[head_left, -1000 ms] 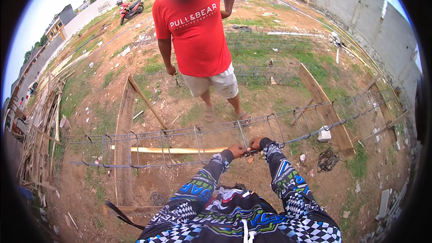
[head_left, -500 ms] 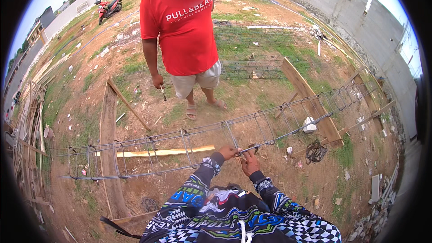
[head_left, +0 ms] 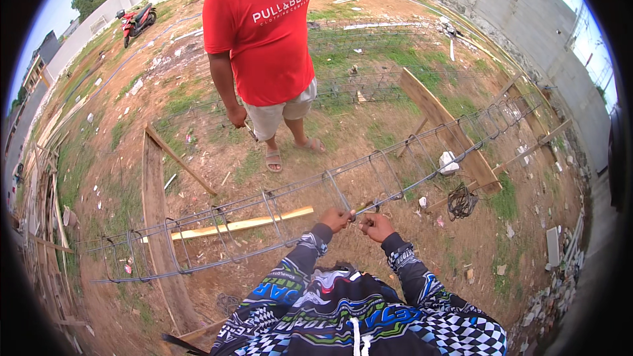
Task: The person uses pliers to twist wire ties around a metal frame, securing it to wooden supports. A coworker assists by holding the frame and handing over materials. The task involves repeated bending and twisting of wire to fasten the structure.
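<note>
A long cage of thin steel reinforcing bars [head_left: 336, 189] with square stirrups runs across in front of me, slanting up to the right. My left hand [head_left: 336, 219] is closed round the near lower bar where a stirrup meets it. Just to its right, my right hand [head_left: 378, 227] is closed in a pinch beside the same bar. Whatever is between those fingertips is too small to make out. A dark object with a yellowish part [head_left: 364, 207] shows at the bar just beyond my hands; its kind is unclear.
Plank trestles carry the cage, a left board [head_left: 153, 204] and a right board [head_left: 448, 128]. Across the cage stands a person in a red shirt [head_left: 264, 39], holding a slim tool. Coiled dark wire [head_left: 461, 202], a white block [head_left: 448, 163] and a pale timber strip [head_left: 237, 225] lie about.
My right hand has drawn slightly right, away from my left hand, and its fingers have curled into a pinch. The left hand stays at the bar. The view has shifted a little.
</note>
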Available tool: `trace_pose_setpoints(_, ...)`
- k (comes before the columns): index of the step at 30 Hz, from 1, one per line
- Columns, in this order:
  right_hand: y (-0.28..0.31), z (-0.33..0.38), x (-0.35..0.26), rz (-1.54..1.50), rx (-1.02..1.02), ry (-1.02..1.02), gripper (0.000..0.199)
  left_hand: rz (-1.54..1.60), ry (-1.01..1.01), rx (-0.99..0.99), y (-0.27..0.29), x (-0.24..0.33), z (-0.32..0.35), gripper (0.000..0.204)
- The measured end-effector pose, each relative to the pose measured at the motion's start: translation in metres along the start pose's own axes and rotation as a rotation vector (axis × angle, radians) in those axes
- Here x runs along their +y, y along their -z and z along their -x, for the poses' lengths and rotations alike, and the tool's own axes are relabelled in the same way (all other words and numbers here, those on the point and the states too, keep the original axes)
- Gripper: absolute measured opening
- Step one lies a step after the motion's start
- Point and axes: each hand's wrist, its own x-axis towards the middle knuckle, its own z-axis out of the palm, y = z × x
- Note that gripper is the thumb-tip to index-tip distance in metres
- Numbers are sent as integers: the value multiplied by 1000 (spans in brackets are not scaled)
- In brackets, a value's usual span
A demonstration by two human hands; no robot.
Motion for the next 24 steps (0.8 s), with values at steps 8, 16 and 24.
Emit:
trace_pose_setpoints(8,-66,4,19,-452,281,-252,17,-170,-62,137,-10,-6,-6,52)
trace_pose_setpoints(16,-88,20,-26,-1266,448,-482,21,-98,-176,182,-6,-8,-1,59)
trace_pose_setpoints(24,-55,21,-24,198,396,-87,28,-74,-153,164,-2,-2,9,61)
